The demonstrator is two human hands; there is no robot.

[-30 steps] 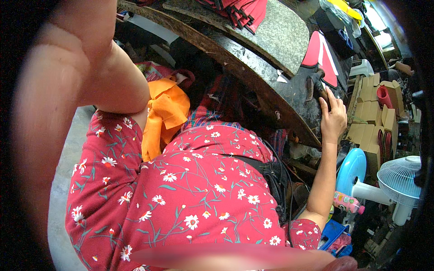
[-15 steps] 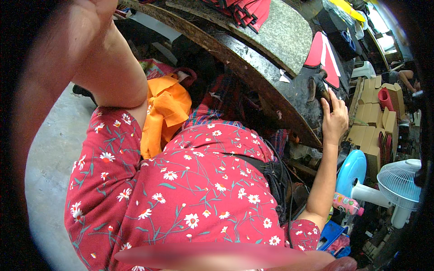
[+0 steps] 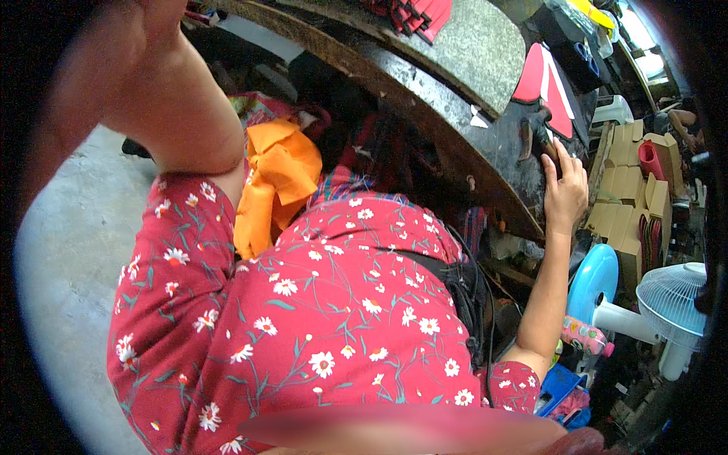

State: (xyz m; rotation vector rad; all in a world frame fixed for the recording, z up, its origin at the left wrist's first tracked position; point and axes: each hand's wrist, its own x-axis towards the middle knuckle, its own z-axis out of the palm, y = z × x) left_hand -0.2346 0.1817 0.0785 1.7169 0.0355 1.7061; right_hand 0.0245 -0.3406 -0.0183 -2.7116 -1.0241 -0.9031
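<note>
My right hand point(image 3: 566, 193) reaches over the dark table edge at the right. Its thumb and fingers sit around the handle end of what looks like a hammer point(image 3: 539, 133), lying on the black tabletop point(image 3: 497, 152). Just beyond the hammer lie red flat pieces point(image 3: 563, 110) with a white strip across them. Close to the camera, my left arm point(image 3: 83, 114) rises at the upper left, and its hand is out of the picture. An orange cloth point(image 3: 282, 171) lies bunched beside my red flowered clothing point(image 3: 341, 303).
A grey stone-like slab point(image 3: 485, 61) rests on the table, with a bundle of red strips point(image 3: 421, 19) on it. Cardboard boxes point(image 3: 618, 193), a blue-and-white fan point(image 3: 671, 303), a pink bottle point(image 3: 588, 336) and a blue container point(image 3: 560, 390) stand at the right. Another person's arm point(image 3: 682, 129) shows at the far right.
The whole view has shifted slightly. My right hand stays at the hammer's handle, with its fingers a little farther along it. My left arm has moved slightly toward the left.
</note>
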